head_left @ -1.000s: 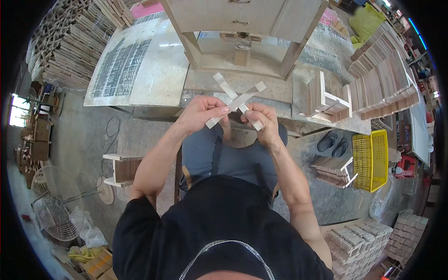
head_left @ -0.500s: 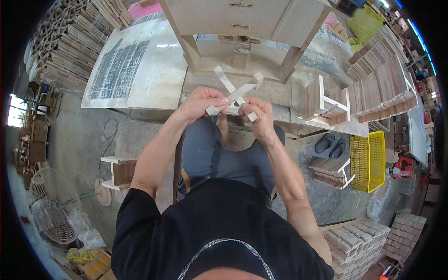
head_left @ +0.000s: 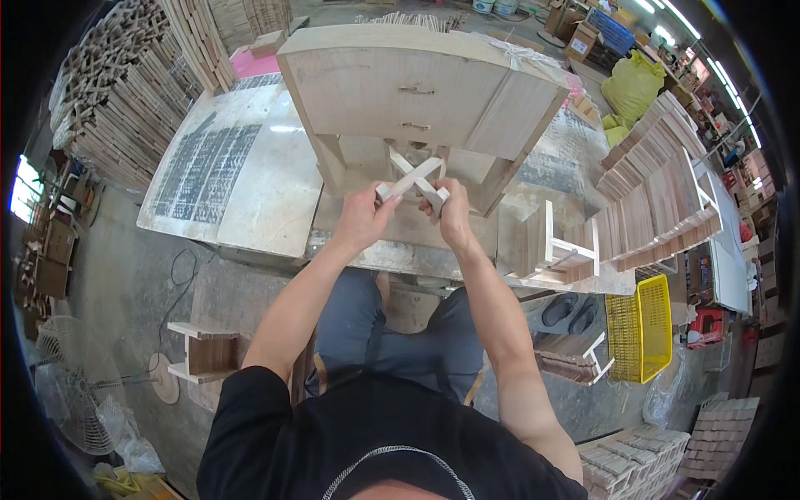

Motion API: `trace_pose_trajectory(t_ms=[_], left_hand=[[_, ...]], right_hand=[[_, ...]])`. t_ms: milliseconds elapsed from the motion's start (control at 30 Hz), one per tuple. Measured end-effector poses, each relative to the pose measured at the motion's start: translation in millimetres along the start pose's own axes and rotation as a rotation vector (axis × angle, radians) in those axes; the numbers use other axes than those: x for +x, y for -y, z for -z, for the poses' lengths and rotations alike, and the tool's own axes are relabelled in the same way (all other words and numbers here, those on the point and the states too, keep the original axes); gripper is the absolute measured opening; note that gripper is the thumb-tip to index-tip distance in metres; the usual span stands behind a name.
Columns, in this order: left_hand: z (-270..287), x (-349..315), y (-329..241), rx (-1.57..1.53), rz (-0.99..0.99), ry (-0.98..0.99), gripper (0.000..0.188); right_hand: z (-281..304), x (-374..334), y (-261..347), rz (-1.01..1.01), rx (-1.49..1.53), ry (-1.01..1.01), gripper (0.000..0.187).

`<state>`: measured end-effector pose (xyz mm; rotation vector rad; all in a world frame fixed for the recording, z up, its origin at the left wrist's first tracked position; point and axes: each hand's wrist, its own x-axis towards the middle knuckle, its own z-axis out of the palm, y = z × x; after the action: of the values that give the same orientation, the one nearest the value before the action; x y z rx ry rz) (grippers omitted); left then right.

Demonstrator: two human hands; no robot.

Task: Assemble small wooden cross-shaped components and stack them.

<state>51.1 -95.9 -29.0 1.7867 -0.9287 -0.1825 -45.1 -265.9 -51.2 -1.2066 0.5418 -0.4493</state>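
Observation:
Two pale wooden bars crossed into an X-shaped wooden frame (head_left: 414, 178) are between my hands. My left hand (head_left: 362, 218) has its fingers wrapped round the frame's near left end. At the near right end, my right hand (head_left: 454, 210) grips the other bar. The far ends of the frame reach to the opening under a wooden cabinet-like box (head_left: 433, 92) with two metal handles. Inside that opening is a small fixture (head_left: 419, 145), partly hidden behind the crossed bars.
The box stands on a worn workbench (head_left: 283, 192). Stacked wooden pieces (head_left: 642, 217) line its right side. A yellow plastic basket (head_left: 650, 329) and dark sandals (head_left: 570, 312) are on the floor to the right. A wooden piece (head_left: 204, 352) and a fan (head_left: 79, 383) are at left.
Both hands have carried the X-shaped frame forward, from over my lap to the opening under the box. The view has shifted, showing more of the box and bench.

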Motion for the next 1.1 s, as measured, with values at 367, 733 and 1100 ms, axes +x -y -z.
trace_pose_trajectory(t_ms=[367, 733, 1100], left_hand=[[-14.8, 66.8, 28.5, 0.193, -0.133, -0.059, 0.032], [-7.2, 75.3, 39.6, 0.260, -0.195, -0.036, 0.040], [-16.7, 76.4, 22.6, 0.239, -0.072, 0.056, 0.032]], right_hand=[[22.4, -67.7, 18.2, 0.657, -0.627, -0.299, 0.034], [159.3, -307.9, -31.2, 0.243, -0.938, -0.684, 0.031], [154.8, -269.0, -18.2, 0.373, -0.889, -0.537, 0.028]])
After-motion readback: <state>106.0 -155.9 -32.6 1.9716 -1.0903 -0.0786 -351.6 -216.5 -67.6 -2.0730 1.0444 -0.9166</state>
